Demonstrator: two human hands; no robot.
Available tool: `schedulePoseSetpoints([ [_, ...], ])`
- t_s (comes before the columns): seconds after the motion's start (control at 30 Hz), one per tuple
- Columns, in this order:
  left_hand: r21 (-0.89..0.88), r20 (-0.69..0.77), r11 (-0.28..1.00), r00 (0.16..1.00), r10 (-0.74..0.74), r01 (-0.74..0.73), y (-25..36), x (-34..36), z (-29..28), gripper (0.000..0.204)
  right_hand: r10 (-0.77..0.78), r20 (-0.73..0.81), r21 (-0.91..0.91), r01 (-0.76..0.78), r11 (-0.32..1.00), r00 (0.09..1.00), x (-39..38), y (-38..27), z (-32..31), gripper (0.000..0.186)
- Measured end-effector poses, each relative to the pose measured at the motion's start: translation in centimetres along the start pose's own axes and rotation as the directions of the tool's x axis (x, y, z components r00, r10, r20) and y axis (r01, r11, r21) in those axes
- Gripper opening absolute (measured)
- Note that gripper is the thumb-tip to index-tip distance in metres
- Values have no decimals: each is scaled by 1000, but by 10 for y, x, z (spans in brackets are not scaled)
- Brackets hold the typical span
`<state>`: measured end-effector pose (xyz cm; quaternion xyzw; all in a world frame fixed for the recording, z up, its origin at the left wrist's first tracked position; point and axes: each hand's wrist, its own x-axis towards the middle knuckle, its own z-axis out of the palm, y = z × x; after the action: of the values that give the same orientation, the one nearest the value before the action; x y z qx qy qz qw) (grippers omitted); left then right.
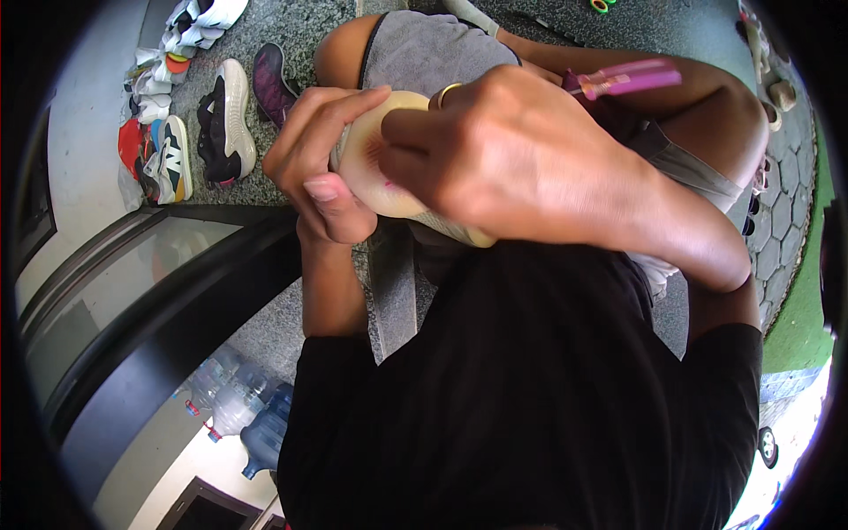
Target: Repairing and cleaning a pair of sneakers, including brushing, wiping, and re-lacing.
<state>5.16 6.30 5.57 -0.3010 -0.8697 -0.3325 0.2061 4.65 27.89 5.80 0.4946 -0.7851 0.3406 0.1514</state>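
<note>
While the left hand (300, 168) clasps the shoe (453, 230) by its edge in front of the shirt (548, 380), apparently to steady the upturned sole (364, 163), the right hand (503, 150) curls against that sole, any pinch hidden, a pink tool (632, 78) showing just beyond it.

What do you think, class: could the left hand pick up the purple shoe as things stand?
Probably not straight away: the left hand is occupied gripping the cream-soled shoe, though nothing visible blocks its way to the purple shoe.
</note>
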Motion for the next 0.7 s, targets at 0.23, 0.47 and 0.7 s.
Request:
schedulePoseSetpoints([
  [0.23,-56,-50,998,999,11,-14,20,-19,-25,101,748,-91,980,-72,183,658,-48,-3,22,21],
  [0.47,-203,-74,975,994,81,-95,24,-41,-41,81,881,234,963,29,-269,411,-120,-36,18,37],
  [0.7,-249,-85,961,986,-144,119,-1,-59,-41,47,946,204,957,152,-247,250,-176,-32,44,16],
])
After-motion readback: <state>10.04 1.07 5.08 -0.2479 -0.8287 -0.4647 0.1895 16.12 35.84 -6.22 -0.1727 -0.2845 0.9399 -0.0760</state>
